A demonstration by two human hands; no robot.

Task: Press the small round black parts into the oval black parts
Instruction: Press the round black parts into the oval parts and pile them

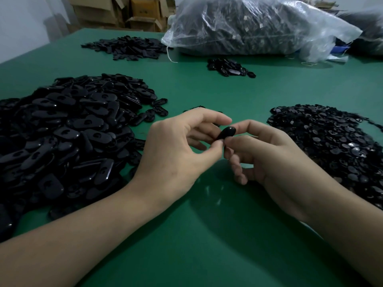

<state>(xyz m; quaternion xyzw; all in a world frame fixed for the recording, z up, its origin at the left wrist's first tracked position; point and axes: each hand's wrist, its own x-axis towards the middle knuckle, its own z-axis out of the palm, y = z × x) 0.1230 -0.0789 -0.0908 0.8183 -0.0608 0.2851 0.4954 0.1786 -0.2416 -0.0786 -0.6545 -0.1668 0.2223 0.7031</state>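
Head view: your left hand (180,148) pinches one oval black part (226,133), with its lower end at your thumb tip. Your right hand (267,156) pinches its upper end, index on top, the other fingers curled under. The part sits tilted between both hands, above the green table (196,235). The pile of oval black parts (68,129) is on your left, the pile of small round black parts (331,148) on your right.

Dim, soft-shadowed — faint glare on the table (207,235), edges warped.
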